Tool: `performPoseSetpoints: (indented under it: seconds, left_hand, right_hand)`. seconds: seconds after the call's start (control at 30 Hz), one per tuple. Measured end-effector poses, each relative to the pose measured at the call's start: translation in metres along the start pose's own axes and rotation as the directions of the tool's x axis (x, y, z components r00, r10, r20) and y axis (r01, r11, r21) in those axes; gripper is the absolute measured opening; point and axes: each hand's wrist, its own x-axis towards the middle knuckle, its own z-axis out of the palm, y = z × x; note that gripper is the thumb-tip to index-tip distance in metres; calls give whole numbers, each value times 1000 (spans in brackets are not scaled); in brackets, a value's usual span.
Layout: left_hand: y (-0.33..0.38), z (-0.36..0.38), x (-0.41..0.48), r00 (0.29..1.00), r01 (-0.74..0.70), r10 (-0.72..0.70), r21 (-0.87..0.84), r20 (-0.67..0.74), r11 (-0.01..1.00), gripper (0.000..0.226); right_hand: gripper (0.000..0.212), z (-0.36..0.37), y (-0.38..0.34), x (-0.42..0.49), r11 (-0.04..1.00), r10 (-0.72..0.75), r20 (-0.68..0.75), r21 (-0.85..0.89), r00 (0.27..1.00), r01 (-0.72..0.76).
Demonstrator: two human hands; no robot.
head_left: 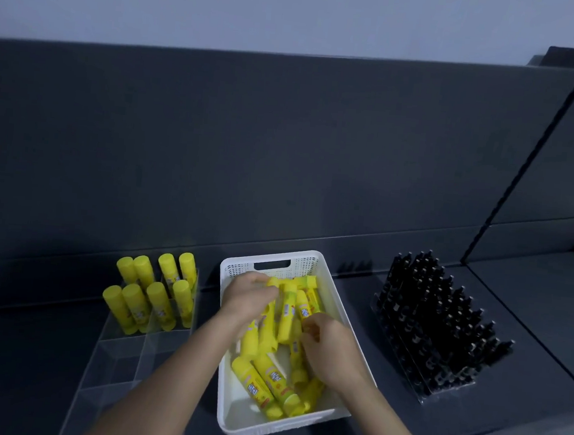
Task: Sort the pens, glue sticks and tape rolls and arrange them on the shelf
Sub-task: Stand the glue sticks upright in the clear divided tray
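Left grip, right grip: glue sticks

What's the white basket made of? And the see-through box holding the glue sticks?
White basket: looks like matte plastic; moulded rows of tiny holes, cut-out handle. See-through box: probably glossy clear plastic, maybe acrylic; the standing glue sticks show through its walls and the edges catch light.

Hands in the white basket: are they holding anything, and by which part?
Left hand grips a glue stick by its end, near the far wall of the basket. Right hand pinches a second glue stick; its fingers hide where.
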Motion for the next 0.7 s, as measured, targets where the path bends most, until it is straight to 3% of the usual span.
performPoseSetpoints:
  seconds: [0.1, 0.2, 0.47, 0.57, 0.7]
  left_hand:
    - [5, -8, -4, 999, 49, -49, -209, 9, 977, 31]
    - [13, -22, -10, 999, 52, -49, -357, 18, 933, 5]
    - [16, -71, -40, 998, -57, 58, -460, -12, 886, 31]
    - [11, -87, -47, 996, -23, -21, -491, -83, 871, 20]
    - [7, -105, -55, 985, 23, -110, -530, -132, 847, 18]
  right_hand:
    - [15, -2, -6, 6, 999, -29, -39, -13, 999, 29]
    - [20, 0, -22, 19, 995, -66, -52, -73, 996, 62]
    - [40, 36, -52, 53, 979, 43, 108, -202, 993, -20]
    - [43, 51, -58, 55, 970, 64, 139, -242, 988, -29]
    - [29, 58, -69, 57, 940, 100, 172, -339, 980, -36]
